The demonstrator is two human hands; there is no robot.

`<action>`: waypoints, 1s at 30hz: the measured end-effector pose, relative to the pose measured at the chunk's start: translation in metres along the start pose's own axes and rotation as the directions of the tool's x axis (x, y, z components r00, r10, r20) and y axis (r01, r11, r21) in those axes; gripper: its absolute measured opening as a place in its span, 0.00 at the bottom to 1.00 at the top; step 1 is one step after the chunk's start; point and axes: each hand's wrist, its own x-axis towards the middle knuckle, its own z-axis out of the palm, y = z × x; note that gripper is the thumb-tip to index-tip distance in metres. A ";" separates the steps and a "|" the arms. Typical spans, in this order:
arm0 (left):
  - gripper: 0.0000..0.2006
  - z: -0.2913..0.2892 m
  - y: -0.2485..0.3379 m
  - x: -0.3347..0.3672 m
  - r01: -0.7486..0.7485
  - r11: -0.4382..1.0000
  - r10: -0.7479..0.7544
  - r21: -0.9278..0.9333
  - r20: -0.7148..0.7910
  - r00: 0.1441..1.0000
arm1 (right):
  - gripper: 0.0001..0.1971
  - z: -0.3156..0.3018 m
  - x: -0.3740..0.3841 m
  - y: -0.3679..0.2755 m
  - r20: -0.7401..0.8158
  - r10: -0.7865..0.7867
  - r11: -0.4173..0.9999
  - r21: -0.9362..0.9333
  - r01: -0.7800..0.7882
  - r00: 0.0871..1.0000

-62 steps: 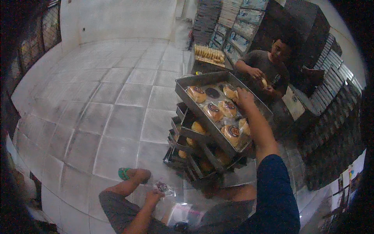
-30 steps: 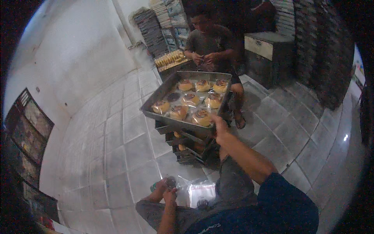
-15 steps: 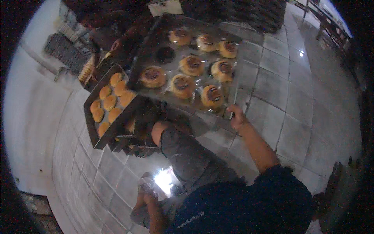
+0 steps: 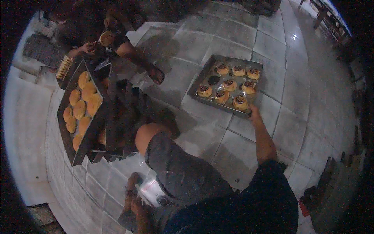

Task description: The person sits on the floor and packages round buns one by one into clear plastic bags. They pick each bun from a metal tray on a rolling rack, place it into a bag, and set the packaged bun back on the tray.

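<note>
Right hand (image 4: 255,112) gripping tray (image 4: 230,108) corner

Dim light is leaving the scene grainy and soft around the dark square metal tray (image 4: 216,105), where clear film is glinting on golden round buns (image 4: 229,84). Up and right of the tray, a small white reflection is shining on the grey square-tiled floor (image 4: 243,152); down and left, a flat white plastic packet (image 4: 153,192) is glaring. Shadows are darkening tiles left of the tray; far around it, straight lines are bending toward a blackening rim.
</note>
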 end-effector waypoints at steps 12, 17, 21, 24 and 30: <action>0.08 0.025 0.042 -0.008 -0.106 0.960 0.093 0.261 0.059 0.994 | 0.19 0.093 0.044 0.014 -0.281 -0.366 0.724 -0.686 0.081 0.887; 0.11 0.066 0.042 -0.009 0.339 0.665 -0.462 -0.666 -0.010 0.887 | 0.14 0.364 -0.223 -0.137 0.677 -0.321 0.880 -0.045 0.472 0.663; 0.10 0.063 0.050 -0.028 0.326 0.504 -0.575 -0.800 -0.029 0.818 | 0.12 0.510 -0.343 -0.197 0.922 -0.387 0.427 0.169 0.888 0.010; 0.08 0.066 0.069 -0.028 0.331 0.361 -0.679 -0.872 -0.002 0.734 | 0.15 0.625 -0.317 -0.189 0.925 -0.369 0.287 0.020 0.958 0.091; 0.08 0.066 0.018 -0.059 0.297 0.469 -0.549 -0.832 -0.011 0.836 | 0.33 0.741 -0.206 -0.188 0.896 0.221 -0.346 -0.298 0.890 0.386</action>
